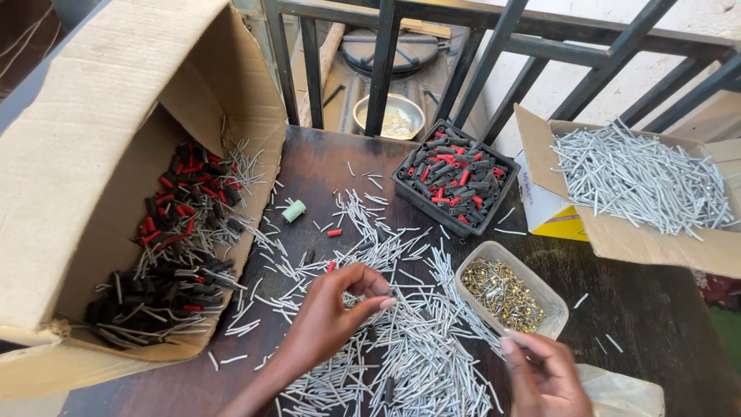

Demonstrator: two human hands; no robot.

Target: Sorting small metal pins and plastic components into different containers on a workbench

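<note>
Dark wood table [648, 309] filled the frame. At lower centre the left hand [332, 313] pinched a small dark sleeve [392, 296] between thumb and fingertips, long axis hard to make out. Lower right, the right hand [544, 374], cut off by the edge, curled loosely. Grey wire pieces [417, 340] lay beneath, a tub of brass terminals [505, 293] beside them.

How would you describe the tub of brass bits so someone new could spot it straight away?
Start at the black tray of red and black sleeves near the railing. Just in front of it, toward the right hand, sits a clear plastic tub. It alone holds small gold-coloured metal pieces; everything around it is grey, red or black.
</note>
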